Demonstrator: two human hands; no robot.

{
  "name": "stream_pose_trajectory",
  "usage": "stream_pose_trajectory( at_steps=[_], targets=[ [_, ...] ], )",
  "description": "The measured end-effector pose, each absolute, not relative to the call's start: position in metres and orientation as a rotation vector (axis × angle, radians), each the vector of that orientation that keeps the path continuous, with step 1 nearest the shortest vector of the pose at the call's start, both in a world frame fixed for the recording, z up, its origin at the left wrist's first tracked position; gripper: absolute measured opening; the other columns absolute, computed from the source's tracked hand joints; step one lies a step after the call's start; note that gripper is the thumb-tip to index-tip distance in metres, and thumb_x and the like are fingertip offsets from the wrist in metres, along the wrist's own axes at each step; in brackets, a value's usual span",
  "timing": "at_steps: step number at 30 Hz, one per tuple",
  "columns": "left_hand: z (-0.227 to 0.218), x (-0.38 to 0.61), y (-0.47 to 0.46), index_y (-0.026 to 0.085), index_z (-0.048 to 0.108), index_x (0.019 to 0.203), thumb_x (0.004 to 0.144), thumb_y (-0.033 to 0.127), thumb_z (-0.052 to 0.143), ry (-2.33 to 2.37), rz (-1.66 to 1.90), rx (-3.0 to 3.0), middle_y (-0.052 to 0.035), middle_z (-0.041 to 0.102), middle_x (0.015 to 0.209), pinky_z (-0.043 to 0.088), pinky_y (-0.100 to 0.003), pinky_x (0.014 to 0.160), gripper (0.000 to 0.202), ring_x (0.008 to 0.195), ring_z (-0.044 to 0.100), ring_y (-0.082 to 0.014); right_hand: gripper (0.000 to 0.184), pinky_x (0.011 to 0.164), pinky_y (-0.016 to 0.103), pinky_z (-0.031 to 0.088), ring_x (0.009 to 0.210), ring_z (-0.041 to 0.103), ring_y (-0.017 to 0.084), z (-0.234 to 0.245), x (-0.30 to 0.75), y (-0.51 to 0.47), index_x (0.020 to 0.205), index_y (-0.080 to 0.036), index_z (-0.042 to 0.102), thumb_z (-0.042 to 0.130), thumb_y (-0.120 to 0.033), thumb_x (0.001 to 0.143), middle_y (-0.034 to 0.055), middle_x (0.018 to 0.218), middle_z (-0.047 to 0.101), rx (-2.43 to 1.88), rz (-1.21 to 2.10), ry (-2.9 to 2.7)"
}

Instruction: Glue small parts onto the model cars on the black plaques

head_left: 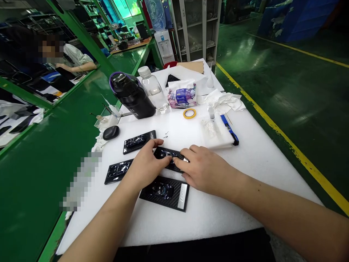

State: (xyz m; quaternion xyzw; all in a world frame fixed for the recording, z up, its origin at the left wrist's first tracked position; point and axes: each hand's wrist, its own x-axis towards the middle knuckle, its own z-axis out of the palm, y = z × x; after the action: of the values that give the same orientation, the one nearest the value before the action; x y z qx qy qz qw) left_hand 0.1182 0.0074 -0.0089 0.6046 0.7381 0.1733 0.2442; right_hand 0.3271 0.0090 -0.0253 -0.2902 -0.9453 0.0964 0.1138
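Both hands are on one black panel [160, 152] with a carbon-like weave and a glossy raised shape, lying on the white foam-like tabletop. My left hand [145, 163] grips its left part, thumb pressed on the middle and a finger at the far edge. My right hand [203, 167] holds the right end, fingertips on top and thumb by the near edge. Closest to me lies a similar panel [176, 194] with a raised car shape and a silver lettered strip. Two more lie to the left: a farther panel [139, 142] and a nearer panel [117, 171], partly behind my left hand.
Behind the panels stand a black flask [133, 96], a clear bottle [154, 89] and a tissue pack [182, 95]. A yellow tape roll [189, 113], a blue-black cutter [229, 130] and crumpled tissue [225, 102] lie farther right. A black oval case [111, 133] sits at left. A co-worker [73, 60] sits beyond.
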Motion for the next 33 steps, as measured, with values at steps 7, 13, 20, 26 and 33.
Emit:
stream_pose_trajectory(
  at_steps=[7, 13, 20, 26, 33],
  targets=[
    [0.007, 0.114, 0.023, 0.023, 0.057, 0.124, 0.071, 0.044, 0.071, 1.958, 0.223, 1.774, -0.0076, 0.063, 0.127, 0.049, -0.045, 0.098, 0.059, 0.118, 0.059, -0.0308, 0.033, 0.078, 0.038, 0.044, 0.093, 0.048, 0.025, -0.023, 0.328, 0.010, 0.126, -0.014, 0.060, 0.053, -0.020, 0.094, 0.0100, 0.108, 0.056, -0.850, 0.276, -2.802],
    [-0.002, 0.105, 0.010, 0.025, 0.053, 0.131, 0.081, 0.050, 0.065, 1.818, 0.402, 1.886, -0.0065, 0.058, 0.136, 0.044, -0.047, 0.108, 0.057, 0.127, 0.054, -0.0275, 0.037, 0.081, 0.039, 0.045, 0.096, 0.048, 0.025, -0.027, 0.329, 0.010, 0.131, -0.015, 0.057, 0.053, -0.022, 0.095, 0.0099, 0.112, 0.056, -0.831, 0.286, -2.761],
    [0.009, 0.092, 0.010, 0.026, 0.053, 0.134, 0.084, 0.033, 0.056, 1.668, 0.262, 2.067, -0.0045, 0.057, 0.140, 0.045, -0.046, 0.110, 0.051, 0.128, 0.054, -0.0268, 0.036, 0.082, 0.039, 0.047, 0.096, 0.049, 0.025, -0.027, 0.330, 0.009, 0.130, -0.015, 0.058, 0.053, -0.021, 0.095, 0.0097, 0.115, 0.057, -0.832, 0.271, -2.748],
    [0.022, 0.083, 0.022, 0.024, 0.052, 0.139, 0.074, 0.019, 0.065, 1.436, -0.100, 2.434, -0.0064, 0.061, 0.138, 0.044, -0.042, 0.109, 0.067, 0.127, 0.056, -0.0274, 0.041, 0.084, 0.043, 0.050, 0.098, 0.052, 0.027, -0.028, 0.330, 0.009, 0.133, -0.015, 0.057, 0.058, -0.026, 0.093, 0.0107, 0.116, 0.058, -0.818, 0.251, -2.761],
    [0.036, 0.067, 0.009, 0.020, 0.050, 0.140, 0.075, 0.024, 0.069, 1.513, 0.109, 2.565, -0.0091, 0.065, 0.130, 0.047, -0.041, 0.103, 0.067, 0.118, 0.061, -0.0275, 0.050, 0.098, 0.045, 0.050, 0.125, 0.049, 0.029, -0.041, 0.339, 0.006, 0.142, -0.017, 0.048, 0.052, -0.018, 0.092, 0.0148, 0.142, 0.046, -0.688, 0.097, -2.630]
  ],
)
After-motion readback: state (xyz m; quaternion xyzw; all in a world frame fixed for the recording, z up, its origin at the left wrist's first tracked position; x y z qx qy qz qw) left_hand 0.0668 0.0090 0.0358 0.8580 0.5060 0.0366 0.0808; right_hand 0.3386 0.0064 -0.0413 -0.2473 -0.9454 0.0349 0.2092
